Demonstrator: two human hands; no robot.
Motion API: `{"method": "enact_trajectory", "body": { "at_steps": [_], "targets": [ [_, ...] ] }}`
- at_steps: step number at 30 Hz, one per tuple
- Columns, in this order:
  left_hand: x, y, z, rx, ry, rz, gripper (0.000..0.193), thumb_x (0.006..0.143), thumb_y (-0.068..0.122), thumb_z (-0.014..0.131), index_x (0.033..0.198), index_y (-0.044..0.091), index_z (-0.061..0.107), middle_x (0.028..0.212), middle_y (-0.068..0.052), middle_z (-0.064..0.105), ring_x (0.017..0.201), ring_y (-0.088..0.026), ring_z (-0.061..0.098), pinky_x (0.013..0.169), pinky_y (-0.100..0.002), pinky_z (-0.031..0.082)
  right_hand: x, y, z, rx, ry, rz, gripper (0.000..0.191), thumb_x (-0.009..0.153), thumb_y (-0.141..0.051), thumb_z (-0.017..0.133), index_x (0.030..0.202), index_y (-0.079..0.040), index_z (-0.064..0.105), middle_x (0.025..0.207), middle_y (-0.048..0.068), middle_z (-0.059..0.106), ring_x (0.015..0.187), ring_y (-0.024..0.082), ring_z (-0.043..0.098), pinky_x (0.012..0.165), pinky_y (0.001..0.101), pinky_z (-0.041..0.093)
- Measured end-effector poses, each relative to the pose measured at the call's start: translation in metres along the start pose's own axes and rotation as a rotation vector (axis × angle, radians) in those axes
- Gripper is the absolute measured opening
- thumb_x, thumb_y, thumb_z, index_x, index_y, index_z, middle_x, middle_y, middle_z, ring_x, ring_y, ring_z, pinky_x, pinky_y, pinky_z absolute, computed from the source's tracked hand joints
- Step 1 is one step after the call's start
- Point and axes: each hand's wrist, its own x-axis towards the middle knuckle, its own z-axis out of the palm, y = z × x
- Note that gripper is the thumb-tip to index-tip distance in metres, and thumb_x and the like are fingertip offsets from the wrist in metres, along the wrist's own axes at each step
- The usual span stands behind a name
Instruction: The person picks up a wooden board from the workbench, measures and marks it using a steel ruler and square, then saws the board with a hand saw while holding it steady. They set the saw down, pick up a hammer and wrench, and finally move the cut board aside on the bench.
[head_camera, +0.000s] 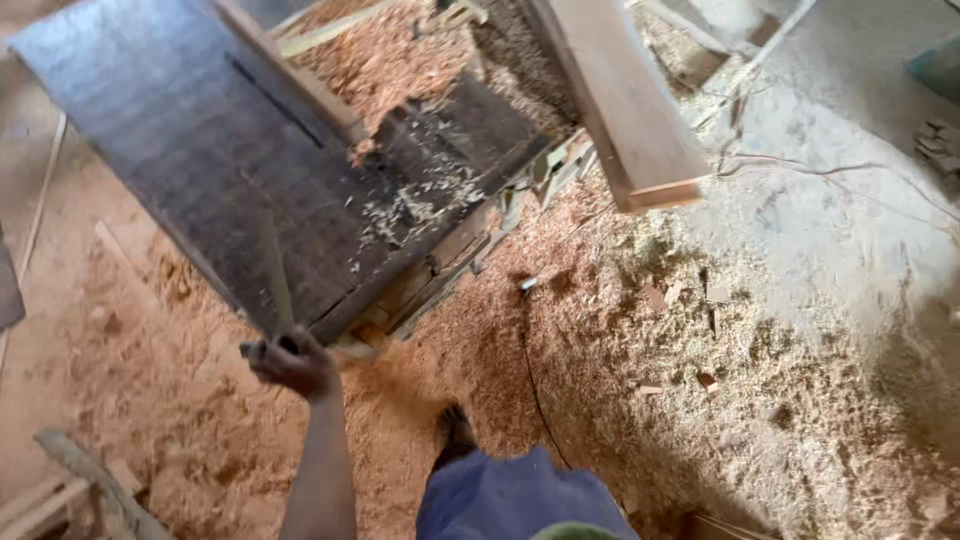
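My left hand (292, 362) is closed around the near end of a thin dark wooden strip (272, 270). The strip is blurred and reaches up over the near corner of a dark saw table (170, 140). The table top has a narrow slot (272, 100), and a wooden rail (300, 80) lies along it. Shavings lie scattered on the table's right part. My right hand is out of view. My foot (455, 432) and blue trouser leg (510, 498) show at the bottom.
A pale thick plank (625, 110) juts in from the top, its cut end over the floor. Deep sawdust (600, 350) covers the ground, with a dark cable (530, 380) running through it. Wooden pieces (70, 490) lie at bottom left; thin wires (800, 170) cross the concrete.
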Motion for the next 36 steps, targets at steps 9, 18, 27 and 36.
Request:
{"method": "enact_trajectory", "body": {
  "at_steps": [9, 18, 27, 36],
  "targets": [
    [0.079, -0.025, 0.088, 0.168, -0.259, -0.19, 0.056, 0.104, 0.061, 0.047, 0.098, 0.006, 0.055, 0.139, -0.023, 0.042, 0.122, -0.042, 0.04, 0.083, -0.06, 0.05, 0.087, -0.187, -0.155, 0.39, 0.207, -0.053, 0.059, 0.084, -0.016, 0.074, 0.138, -0.001, 0.057, 0.088, 0.016, 0.07, 0.066, 0.027, 0.064, 0.056, 0.0413, 0.056],
    [0.079, -0.047, 0.137, 0.127, 0.061, 0.028, 0.042, 0.112, 0.041, 0.048, 0.118, -0.001, 0.047, 0.144, -0.027, 0.035, 0.134, -0.042, 0.035, 0.111, -0.065, 0.033, 0.068, -0.474, 0.065, -0.177, -0.632, -0.73, 0.086, 0.074, -0.016, 0.087, 0.148, -0.013, 0.043, 0.126, 0.015, 0.065, 0.111, 0.029, 0.066, 0.096, 0.0443, 0.054],
    [0.08, -0.041, 0.146, 0.306, 0.064, -0.012, 0.048, 0.115, 0.041, 0.051, 0.117, -0.007, 0.053, 0.144, -0.029, 0.038, 0.129, -0.043, 0.047, 0.105, -0.056, 0.047, 0.038, -0.706, 0.244, -0.137, -0.636, -1.451, 0.075, 0.091, -0.034, 0.07, 0.153, -0.013, 0.032, 0.14, 0.02, 0.051, 0.119, 0.045, 0.06, 0.1, 0.0546, 0.049],
    [0.105, -0.014, 0.2, 0.15, -0.2, -0.855, 0.077, 0.099, 0.068, 0.037, 0.127, -0.003, 0.044, 0.137, -0.03, 0.043, 0.099, -0.043, 0.059, 0.087, -0.057, 0.057, 0.199, -0.768, 0.252, -0.38, -0.638, -1.387, 0.078, 0.089, -0.012, 0.06, 0.156, 0.005, 0.024, 0.125, 0.028, 0.055, 0.103, 0.044, 0.063, 0.087, 0.0496, 0.056]
  ]
}}
